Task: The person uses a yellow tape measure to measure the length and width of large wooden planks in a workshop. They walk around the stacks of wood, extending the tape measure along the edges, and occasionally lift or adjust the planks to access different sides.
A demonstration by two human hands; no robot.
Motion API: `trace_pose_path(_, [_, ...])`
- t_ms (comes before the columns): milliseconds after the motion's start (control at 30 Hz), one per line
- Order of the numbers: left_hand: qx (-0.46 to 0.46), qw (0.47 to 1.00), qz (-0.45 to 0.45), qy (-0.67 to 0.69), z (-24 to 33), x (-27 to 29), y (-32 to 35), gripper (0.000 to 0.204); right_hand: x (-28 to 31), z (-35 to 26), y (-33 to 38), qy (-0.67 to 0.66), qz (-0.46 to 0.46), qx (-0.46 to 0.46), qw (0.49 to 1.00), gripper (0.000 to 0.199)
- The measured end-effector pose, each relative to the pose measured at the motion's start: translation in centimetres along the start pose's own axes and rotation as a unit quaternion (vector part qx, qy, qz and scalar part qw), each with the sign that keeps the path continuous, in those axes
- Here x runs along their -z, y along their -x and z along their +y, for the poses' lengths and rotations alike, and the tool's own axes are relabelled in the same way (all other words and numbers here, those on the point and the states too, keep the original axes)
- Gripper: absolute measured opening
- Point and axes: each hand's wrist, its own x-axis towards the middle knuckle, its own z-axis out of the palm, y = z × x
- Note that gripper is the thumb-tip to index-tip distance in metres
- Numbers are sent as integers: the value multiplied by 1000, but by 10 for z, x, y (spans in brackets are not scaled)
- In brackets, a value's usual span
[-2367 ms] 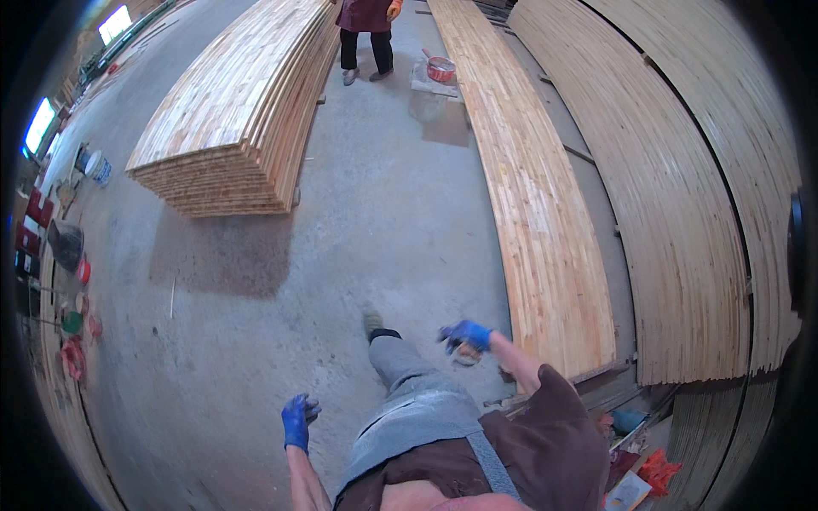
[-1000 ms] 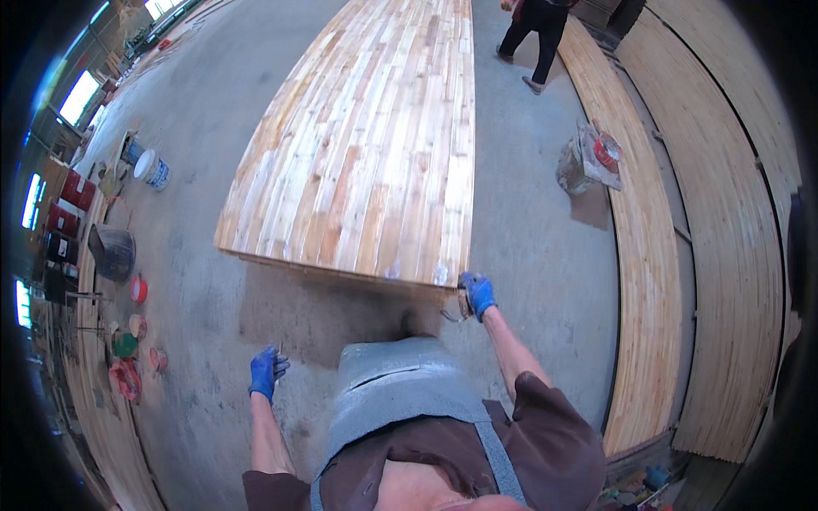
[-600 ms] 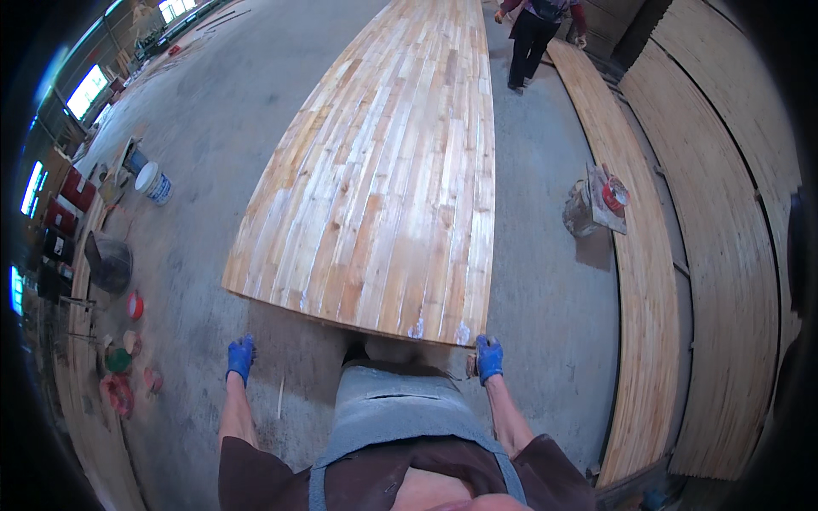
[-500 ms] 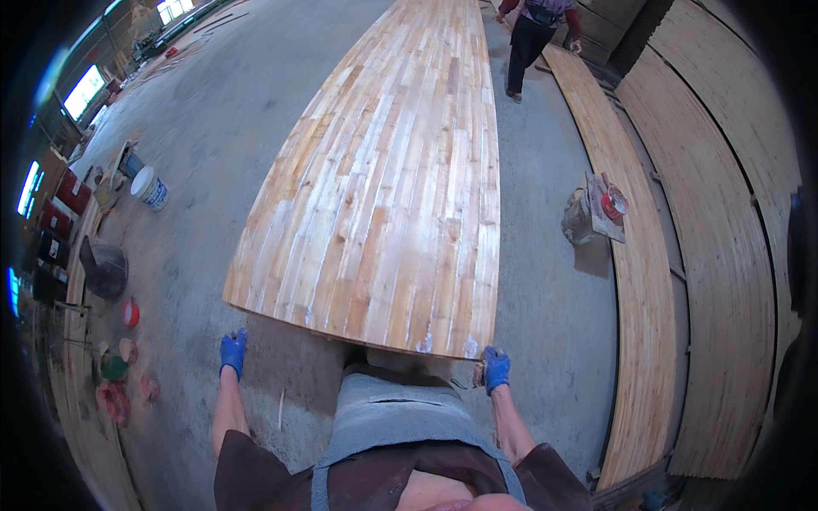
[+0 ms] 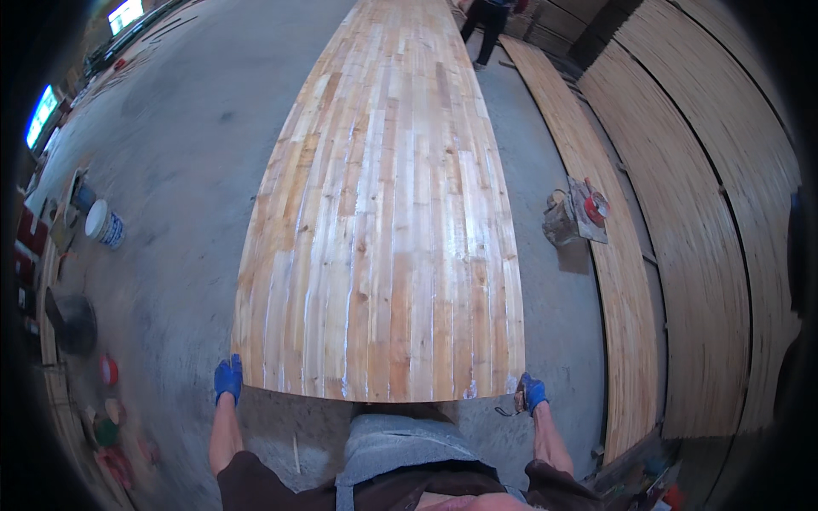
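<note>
A long wood panel of many glued strips stretches away from me, with whitish streaks along its seams. My left hand, in a blue glove, is closed at the panel's near left corner, fingers against the edge. At the near right corner, my right hand, also blue-gloved, is closed around a small tan-and-dark object with a dark cord loop hanging from it. Its kind is too small to tell. The undersides of both hands are hidden.
Right of the panel, a bucket and a board with a red container stand by a narrow plank. Stacked boards fill the far right. A person stands beyond. A white bucket and dark bucket are left.
The panel's near end now sits squarer before me and looks wider. My left hand has come from beside the left corner to touch it; my right hand stays by the right corner.
</note>
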Motion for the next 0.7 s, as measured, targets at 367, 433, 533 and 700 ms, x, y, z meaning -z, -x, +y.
trace_pose_path(367, [95,899,-61,423,-30,-53,-52,64,-5,-26,47,82,75,165,980,45])
trace_pose_path(433, [144,910,-69,383,-30,-53,-51,65,-5,-23,39,70,75,154,983,43])
trace_pose_path(533, [164,927,-89,325,-14,-49,-39,65,-6,-19,28,9,61,67,996,37])
trace_pose_path(700, [46,962,-25,268,-36,-48,-43,70,-11,-17,23,45,28,100,994,40])
